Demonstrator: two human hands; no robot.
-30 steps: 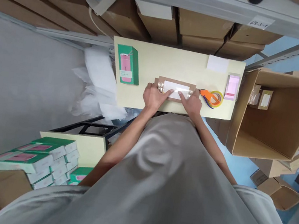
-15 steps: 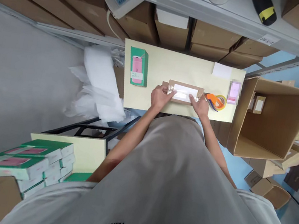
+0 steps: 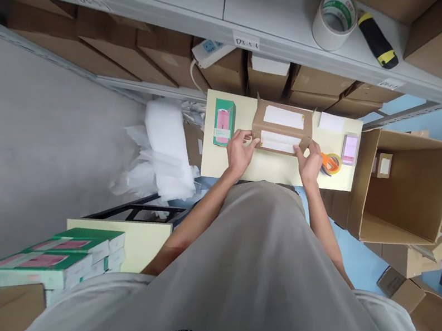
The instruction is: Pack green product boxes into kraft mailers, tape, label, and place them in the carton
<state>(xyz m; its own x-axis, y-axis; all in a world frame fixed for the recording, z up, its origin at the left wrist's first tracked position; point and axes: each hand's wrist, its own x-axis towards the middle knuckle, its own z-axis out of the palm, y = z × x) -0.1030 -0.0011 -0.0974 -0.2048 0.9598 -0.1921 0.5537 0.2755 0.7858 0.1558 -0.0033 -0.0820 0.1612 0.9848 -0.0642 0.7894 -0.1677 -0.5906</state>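
Observation:
A small brown cardboard box (image 3: 282, 129) lies opened out on the cream tabletop (image 3: 215, 164), with white panels on two of its faces and small flaps sticking up at the far corners. My left hand (image 3: 240, 153) pinches its near left corner between thumb and fingers. At the near right corner, my right hand (image 3: 309, 163) grips the cardboard in the same way. Just right of that hand sits an orange tape dispenser (image 3: 330, 163) with yellow tape. To the left of my left hand lies a green box with a pink cylinder pictured on it (image 3: 223, 123).
A large open carton (image 3: 400, 232) with a small box inside stands right of the table. A phone-like pink item (image 3: 350, 148) and white paper (image 3: 331, 122) lie on the table. White wrapping (image 3: 171, 146) hangs at left. A shelf (image 3: 178, 17) spans the back.
The small box was flat and closed between my hands; now it is opened out, showing a second white panel. My hands have moved to its near corners. The camera view has shifted.

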